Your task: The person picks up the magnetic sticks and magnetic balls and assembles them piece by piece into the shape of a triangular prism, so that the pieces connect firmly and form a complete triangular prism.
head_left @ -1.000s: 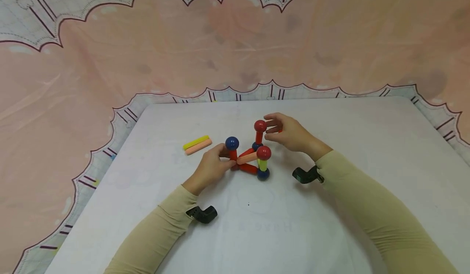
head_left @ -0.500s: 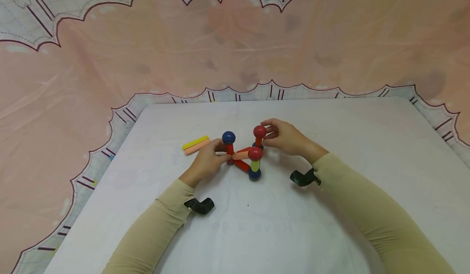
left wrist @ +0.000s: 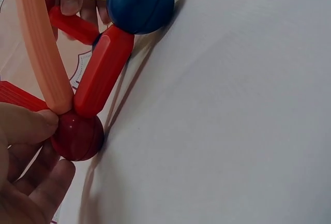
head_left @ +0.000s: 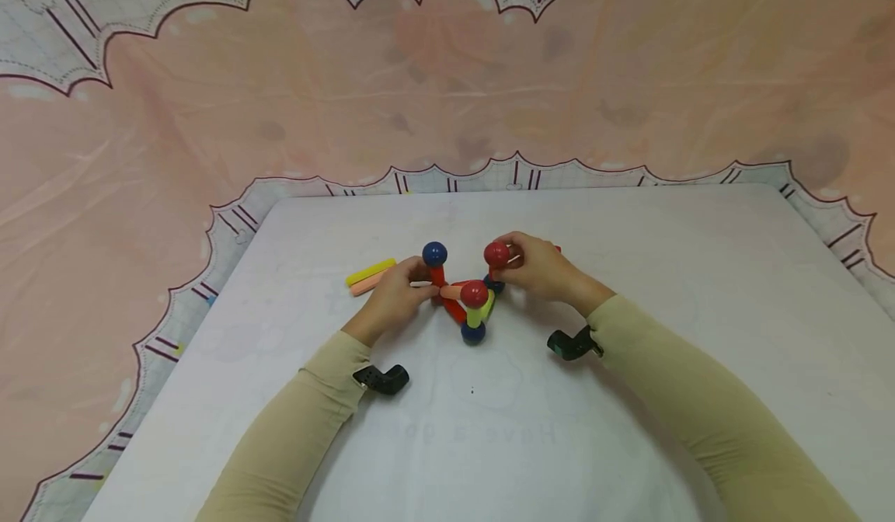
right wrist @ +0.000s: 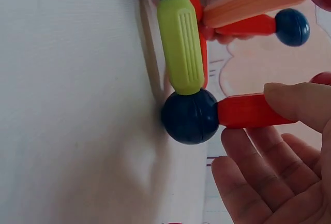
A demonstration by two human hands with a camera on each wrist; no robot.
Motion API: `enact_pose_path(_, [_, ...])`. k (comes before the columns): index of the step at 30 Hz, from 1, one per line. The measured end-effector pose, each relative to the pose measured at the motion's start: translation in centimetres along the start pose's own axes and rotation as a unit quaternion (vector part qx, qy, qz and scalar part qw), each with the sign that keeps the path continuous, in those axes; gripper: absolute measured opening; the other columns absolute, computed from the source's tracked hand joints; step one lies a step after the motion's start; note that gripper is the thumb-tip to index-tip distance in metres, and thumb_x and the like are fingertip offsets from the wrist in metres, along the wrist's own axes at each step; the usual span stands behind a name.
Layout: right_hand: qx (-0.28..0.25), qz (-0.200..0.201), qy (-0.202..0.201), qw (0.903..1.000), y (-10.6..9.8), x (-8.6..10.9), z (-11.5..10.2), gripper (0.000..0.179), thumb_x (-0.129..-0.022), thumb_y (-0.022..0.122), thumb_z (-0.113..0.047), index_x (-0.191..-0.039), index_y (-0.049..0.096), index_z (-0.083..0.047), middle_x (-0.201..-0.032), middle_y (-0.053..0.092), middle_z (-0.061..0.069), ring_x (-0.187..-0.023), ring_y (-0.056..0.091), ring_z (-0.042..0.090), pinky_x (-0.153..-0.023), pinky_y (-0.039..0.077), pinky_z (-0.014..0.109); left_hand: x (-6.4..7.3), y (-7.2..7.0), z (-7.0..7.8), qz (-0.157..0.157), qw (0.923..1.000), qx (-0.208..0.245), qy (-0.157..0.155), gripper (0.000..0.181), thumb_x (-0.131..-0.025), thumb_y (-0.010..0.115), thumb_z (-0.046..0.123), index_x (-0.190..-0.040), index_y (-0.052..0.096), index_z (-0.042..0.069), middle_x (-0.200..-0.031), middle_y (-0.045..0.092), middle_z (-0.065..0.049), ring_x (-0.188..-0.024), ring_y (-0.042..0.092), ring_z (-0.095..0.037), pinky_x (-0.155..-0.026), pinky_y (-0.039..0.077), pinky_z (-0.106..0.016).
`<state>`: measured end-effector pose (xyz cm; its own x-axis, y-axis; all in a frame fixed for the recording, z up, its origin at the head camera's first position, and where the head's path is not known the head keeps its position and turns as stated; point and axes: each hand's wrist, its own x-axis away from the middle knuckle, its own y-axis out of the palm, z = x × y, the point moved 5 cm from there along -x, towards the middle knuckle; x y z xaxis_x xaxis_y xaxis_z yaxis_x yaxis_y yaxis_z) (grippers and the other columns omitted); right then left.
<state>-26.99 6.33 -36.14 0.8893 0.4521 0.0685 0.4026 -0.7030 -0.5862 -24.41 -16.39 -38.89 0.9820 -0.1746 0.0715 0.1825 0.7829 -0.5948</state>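
Red ball (left wrist: 78, 137) — head view obscures it — left hand (head_left: 395, 297) pinching; right hand (head_left: 544, 269) pinching rod (right wrist: 245, 111).

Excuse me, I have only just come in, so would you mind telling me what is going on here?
A person is handling a ball-and-rod toy structure with both hands. The left hand holds it at a dark red corner ball. The right hand pinches an upright red rod, which stands on a blue ball. A yellow rod and a peach rod lie side by side on the white table, left of the structure.
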Motion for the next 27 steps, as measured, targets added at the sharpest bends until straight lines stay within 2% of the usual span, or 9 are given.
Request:
enact_pose_path(12, [0.017, -0.003, -0.001, 0.9998, -0.1, 2.1, 0.2, 0.050, -0.091, 0.076, -0.017, -0.134, 0.053, -0.004, -0.119, 0.064, 0.013, -0.106, 0.061, 0.029, -0.090, 0.054, 0.042, -1.2, 0.2, 0.3, -0.011, 0.9999, 0.002, 0.004, 0.033, -0.095, 0.069, 0.011, -0.127, 0.062, 0.009, -0.127, 0.064, -0.009, -0.124, 0.056, -0.027, -0.104, 0.045, -0.045])
enact_pose_path(19, [0.025, -0.008, -0.020, 0.9994, 0.2, 3.3, 0.0, 0.055, -0.088, 0.078, -0.017, -0.135, 0.053, -0.002, -0.122, 0.063, 0.015, -0.108, 0.062, 0.031, -0.092, 0.054, 0.043, -1.8, 0.5, 0.5, -0.019, 0.9996, 0.020, -0.002, 0.032, -0.096, 0.066, 0.011, -0.128, 0.062, 0.008, -0.124, 0.064, -0.008, -0.120, 0.056, -0.026, -0.106, 0.042, -0.044])
enact_pose_path(27, [0.024, -0.001, -0.035, 0.9991, 0.5, 3.8, -0.4, 0.052, -0.089, 0.078, -0.015, -0.133, 0.054, -0.001, -0.123, 0.063, 0.015, -0.112, 0.061, 0.032, -0.094, 0.053, 0.044, -1.4, 0.0, 0.5, -0.004, 0.9994, 0.034, -0.007, 0.031, -0.096, 0.066, 0.012, -0.126, 0.062, 0.007, -0.124, 0.063, -0.009, -0.120, 0.057, -0.027, -0.103, 0.046, -0.042])
